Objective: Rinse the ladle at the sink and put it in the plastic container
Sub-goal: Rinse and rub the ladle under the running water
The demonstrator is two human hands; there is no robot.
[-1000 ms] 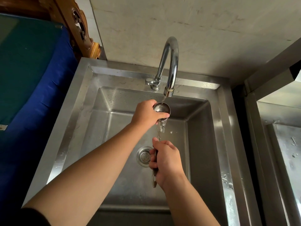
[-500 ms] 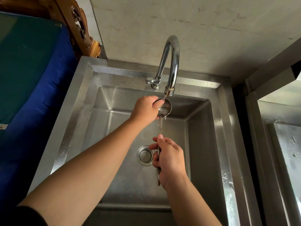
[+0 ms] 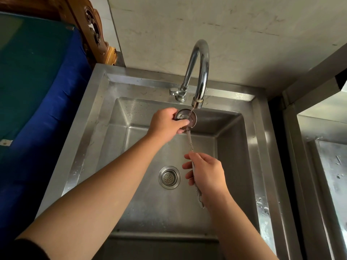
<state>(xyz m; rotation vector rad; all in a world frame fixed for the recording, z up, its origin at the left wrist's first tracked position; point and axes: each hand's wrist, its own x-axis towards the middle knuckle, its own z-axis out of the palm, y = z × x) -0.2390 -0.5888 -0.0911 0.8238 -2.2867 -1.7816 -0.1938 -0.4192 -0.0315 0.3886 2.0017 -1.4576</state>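
A steel ladle point(image 3: 190, 139) with a patterned handle is held over the steel sink point(image 3: 261, 147). Its bowl sits right under the spout of the curved tap point(image 3: 201, 72), and a thin stream of water falls into it. My left hand point(image 3: 165, 121) wraps the left side of the bowl, thumb across its rim. My right hand point(image 3: 205, 175) grips the handle lower down; the handle's end sticks out below that hand. No plastic container is in view.
A round drain strainer point(image 3: 169, 177) lies in the basin floor, left of my right hand. A blue and green surface point(image 3: 33, 87) borders the sink on the left, with carved wood point(image 3: 93, 34) behind. A second steel basin point(image 3: 330, 175) stands to the right.
The ladle's bowl has risen closer to the spout. My left hand has shifted its hold around the bowl, and my right hand has slid a little lower on the handle.
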